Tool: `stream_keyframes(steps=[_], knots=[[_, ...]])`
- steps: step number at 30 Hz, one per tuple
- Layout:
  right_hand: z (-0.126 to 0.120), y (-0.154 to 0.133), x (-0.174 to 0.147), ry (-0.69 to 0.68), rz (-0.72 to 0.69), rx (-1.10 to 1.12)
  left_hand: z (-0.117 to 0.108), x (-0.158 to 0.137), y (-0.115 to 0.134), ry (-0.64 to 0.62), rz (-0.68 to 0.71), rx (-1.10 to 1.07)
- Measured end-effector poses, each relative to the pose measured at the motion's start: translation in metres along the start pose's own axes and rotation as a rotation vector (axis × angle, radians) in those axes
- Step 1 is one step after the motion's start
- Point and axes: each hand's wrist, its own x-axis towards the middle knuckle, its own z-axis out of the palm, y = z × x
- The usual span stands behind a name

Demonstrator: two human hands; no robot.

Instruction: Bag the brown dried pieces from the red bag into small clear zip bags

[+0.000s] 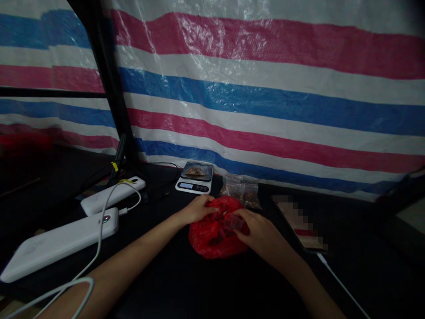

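A red plastic bag (212,243) sits on the dark table in front of me, its mouth open. My left hand (199,208) is closed on the far left edge of the bag. In my right hand (254,226) is a small clear plastic cup (233,221), held at the bag's mouth. What lies inside the bag is too dark to make out. Behind the bag stands a white digital scale (193,188). On its tray rests a small bag of brownish bits (195,171). Several clear plastic bags with brown contents (250,195) lie just right of the scale.
Two white power banks (63,241) with a white cable (99,230) lie at the left. A phone (299,223), plugged into a white cord (341,283), is at the right. A striped plastic sheet (265,102) hangs behind, beside a dark frame post (108,84).
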Motion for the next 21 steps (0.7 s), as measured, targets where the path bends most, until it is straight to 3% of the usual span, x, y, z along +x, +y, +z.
stream_keyframes(steps=[10,21], knots=[[0.003,-0.002,0.002,0.025,0.059,-0.162,0.012,-0.001,0.009,0.012,-0.168,-0.458],[0.01,0.005,0.007,0.062,0.127,0.107,0.009,-0.004,0.021,0.049,-0.152,-0.577]])
